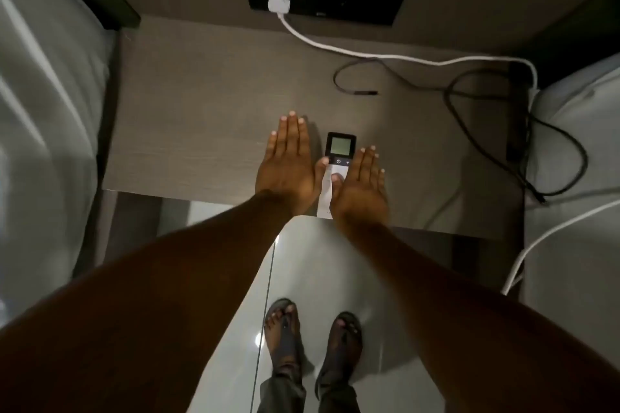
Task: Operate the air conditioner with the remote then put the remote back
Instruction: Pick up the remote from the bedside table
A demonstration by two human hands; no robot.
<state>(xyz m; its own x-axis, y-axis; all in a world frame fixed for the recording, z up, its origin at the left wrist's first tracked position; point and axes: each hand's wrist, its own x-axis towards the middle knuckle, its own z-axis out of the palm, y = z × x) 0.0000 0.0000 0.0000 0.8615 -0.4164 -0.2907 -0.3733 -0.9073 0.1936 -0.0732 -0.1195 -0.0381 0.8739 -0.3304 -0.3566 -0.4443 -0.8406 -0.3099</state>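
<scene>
Your left hand [288,163] and right hand [363,183] lie flat, fingers spread, flanking the remote [335,169] on the desk [201,111], thumbs touching it.

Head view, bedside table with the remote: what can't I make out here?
- Remote, head view: lower buttons hidden by both thumbs; screen reading too small and dim.
- Left hand and right hand: whether the palms touch the table is unclear.
- Air conditioner: out of frame.
- Black cable: far end lost in shadow at the table's right edge.
</scene>
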